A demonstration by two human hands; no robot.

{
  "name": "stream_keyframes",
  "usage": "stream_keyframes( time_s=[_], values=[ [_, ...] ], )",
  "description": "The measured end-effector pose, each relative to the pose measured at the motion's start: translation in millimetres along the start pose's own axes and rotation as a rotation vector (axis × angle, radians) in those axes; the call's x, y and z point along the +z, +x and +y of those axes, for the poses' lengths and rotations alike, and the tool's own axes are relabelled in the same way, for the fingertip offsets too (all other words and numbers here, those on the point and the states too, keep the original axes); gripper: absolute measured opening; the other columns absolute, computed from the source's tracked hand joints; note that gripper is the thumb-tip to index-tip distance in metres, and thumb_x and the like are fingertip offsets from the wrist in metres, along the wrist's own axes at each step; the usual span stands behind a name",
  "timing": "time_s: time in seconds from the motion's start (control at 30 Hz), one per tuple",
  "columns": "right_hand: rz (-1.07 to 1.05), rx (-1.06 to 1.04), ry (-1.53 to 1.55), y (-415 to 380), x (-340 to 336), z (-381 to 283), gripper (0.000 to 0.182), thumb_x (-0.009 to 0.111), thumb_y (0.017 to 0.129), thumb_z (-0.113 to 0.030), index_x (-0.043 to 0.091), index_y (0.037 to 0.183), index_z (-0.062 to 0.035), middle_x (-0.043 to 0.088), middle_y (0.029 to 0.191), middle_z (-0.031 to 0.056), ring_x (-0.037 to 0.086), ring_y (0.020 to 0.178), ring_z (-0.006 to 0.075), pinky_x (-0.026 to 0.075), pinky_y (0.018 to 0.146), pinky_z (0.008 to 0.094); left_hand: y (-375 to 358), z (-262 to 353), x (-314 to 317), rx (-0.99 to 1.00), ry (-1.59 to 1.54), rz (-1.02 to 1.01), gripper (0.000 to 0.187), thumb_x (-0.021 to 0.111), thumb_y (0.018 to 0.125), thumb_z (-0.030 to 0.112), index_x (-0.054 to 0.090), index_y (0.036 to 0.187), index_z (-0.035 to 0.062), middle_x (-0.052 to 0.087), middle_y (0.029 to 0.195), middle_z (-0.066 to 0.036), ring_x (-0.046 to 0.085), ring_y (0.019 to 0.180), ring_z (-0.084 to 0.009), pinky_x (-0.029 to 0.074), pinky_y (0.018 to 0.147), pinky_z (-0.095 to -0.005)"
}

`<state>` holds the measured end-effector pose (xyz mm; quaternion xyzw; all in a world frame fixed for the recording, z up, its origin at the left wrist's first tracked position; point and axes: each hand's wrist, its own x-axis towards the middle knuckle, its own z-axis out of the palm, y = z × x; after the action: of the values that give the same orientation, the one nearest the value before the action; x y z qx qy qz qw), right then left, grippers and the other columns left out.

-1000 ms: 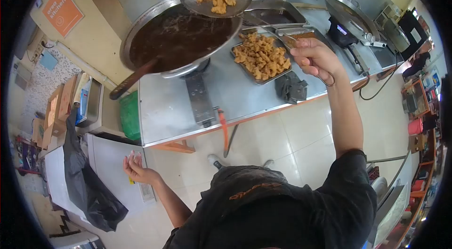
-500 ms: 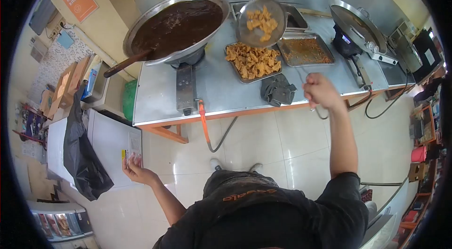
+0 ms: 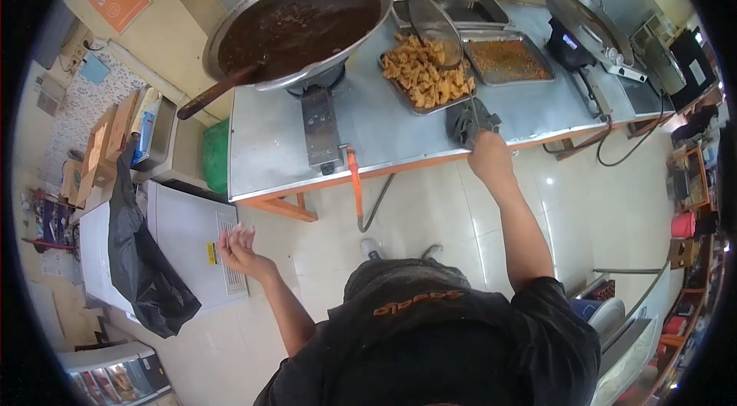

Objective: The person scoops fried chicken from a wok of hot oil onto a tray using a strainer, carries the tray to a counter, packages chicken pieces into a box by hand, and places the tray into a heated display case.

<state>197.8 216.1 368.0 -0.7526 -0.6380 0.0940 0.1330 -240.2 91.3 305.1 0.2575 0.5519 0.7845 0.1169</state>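
My right hand (image 3: 490, 157) is closed round the handle of a wire strainer (image 3: 434, 30). The strainer is tilted over a tray of golden fried pieces (image 3: 427, 82), some of them against its mesh. A crumpled dark cloth (image 3: 470, 122) lies just beyond my right hand at the table's front edge. Out to the left, away from the table, my left hand (image 3: 239, 251) hangs in the air with its fingers apart and nothing in it.
A large wok of dark liquid (image 3: 299, 30) with a wooden-handled spoon (image 3: 219, 93) sits on a burner. A crumb tray (image 3: 507, 61), an empty deep tray (image 3: 461, 7) and a second wok (image 3: 587, 18) stand behind and right. An orange hose (image 3: 355, 183) hangs off the front edge.
The strainer has tipped from nearly level to steeply tilted and come down onto the tray, its pieces sliding out. My right hand has moved left. The view has shifted slightly.
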Motion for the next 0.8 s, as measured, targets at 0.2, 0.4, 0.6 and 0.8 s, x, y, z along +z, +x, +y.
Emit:
stream_keyframes(
  time_s=[0.2,0.4,0.6,0.8],
  values=[
    [0.011,0.029,-0.073,-20,21,-11,0.016,0.056,0.071,0.003,0.06,0.086,0.0056,0.062,0.082,0.0274,0.063,0.08,0.04,0.052,0.072,0.0447,3,-29,-2,-0.087,0.043,-0.086,0.032,0.046,0.092,0.017,0.042,0.116,-0.0031,0.061,0.089,-0.013,0.06,0.072,-0.0166,0.053,0.072,-0.0303],
    [0.079,0.047,-0.073,-28,20,-3,0.01,0.055,0.07,0.004,0.057,0.08,0.006,0.061,0.072,0.0259,0.061,0.07,0.042,0.051,0.065,0.0456,-9,-61,12,-0.093,0.034,-0.232,0.03,0.046,0.093,0.014,0.041,0.117,-0.0032,0.06,0.086,-0.012,0.059,0.072,-0.0162,0.053,0.071,-0.0305],
    [0.048,0.022,0.059,-24,3,34,0.002,0.051,0.072,0.005,0.052,0.071,0.0047,0.055,0.064,0.0273,0.058,0.065,0.0436,0.047,0.059,0.0474,-57,-79,66,-0.187,0.046,-0.566,0.023,0.048,0.091,0.005,0.045,0.113,-0.0018,0.059,0.083,-0.01,0.059,0.074,-0.0157,0.053,0.069,-0.0302],
    [-0.048,-0.078,0.093,9,-1,105,0.009,0.051,0.076,0.002,0.05,0.067,0.0027,0.053,0.061,0.0255,0.055,0.061,0.0446,0.043,0.056,0.0498,-105,-113,171,-0.239,0.068,-0.718,0.016,0.053,0.087,-0.002,0.053,0.103,-0.0012,0.06,0.083,-0.008,0.059,0.071,-0.0125,0.05,0.067,-0.025]
  ],
)
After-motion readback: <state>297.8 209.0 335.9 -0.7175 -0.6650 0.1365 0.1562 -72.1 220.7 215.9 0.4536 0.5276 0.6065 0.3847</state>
